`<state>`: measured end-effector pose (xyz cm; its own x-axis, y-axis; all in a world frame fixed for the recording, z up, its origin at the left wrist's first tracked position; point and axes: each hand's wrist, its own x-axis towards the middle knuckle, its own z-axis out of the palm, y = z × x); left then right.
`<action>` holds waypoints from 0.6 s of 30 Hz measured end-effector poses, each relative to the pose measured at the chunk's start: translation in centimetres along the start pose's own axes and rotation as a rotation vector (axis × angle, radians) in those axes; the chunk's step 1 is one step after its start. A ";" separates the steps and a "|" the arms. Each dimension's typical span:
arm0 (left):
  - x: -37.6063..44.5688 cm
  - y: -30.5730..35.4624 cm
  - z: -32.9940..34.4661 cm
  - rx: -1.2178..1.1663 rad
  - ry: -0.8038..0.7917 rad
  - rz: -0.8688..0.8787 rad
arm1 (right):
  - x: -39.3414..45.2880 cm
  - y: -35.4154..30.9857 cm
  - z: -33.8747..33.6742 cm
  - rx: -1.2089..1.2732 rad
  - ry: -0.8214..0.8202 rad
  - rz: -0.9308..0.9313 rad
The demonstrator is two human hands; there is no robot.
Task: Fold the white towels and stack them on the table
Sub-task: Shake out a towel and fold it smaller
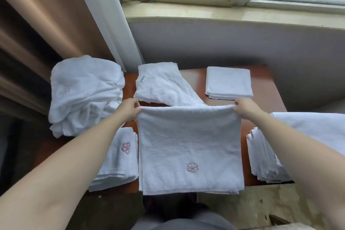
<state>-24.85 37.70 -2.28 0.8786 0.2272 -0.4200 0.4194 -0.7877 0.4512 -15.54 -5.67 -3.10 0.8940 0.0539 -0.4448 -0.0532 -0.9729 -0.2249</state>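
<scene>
A white towel (pixel 190 147) with a pink flower emblem hangs doubled over the near edge of the brown desk (pixel 261 80), its top fold pinched by the left hand (pixel 128 109) and right hand (pixel 243 108). Folded stacks (pixel 229 82) and a loose heap (pixel 85 93) crowd its sides

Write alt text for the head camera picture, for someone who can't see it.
Left hand and right hand pinch the top corners of a white towel held over a brown table. A folded stack sits behind it and a rumpled pile to the left.
</scene>
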 end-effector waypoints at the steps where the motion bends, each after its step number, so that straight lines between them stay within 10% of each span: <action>1: 0.6 0.3 -0.2 -0.024 0.045 -0.002 | 0.7 -0.1 -0.1 0.017 0.031 0.010; 11: -1.1 0.5 7.1 -0.025 0.137 0.044 | 1.1 -0.2 3.4 0.055 0.037 -0.062; 18: -7.2 -1.7 17.1 0.311 -0.284 0.169 | -6.7 0.5 15.0 -0.116 -0.299 -0.274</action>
<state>-35.86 27.61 -13.53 0.8129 -0.0514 -0.5801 0.1490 -0.9446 0.2925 -28.22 -3.14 -13.27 0.6987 0.3603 -0.6181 0.2344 -0.9315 -0.2781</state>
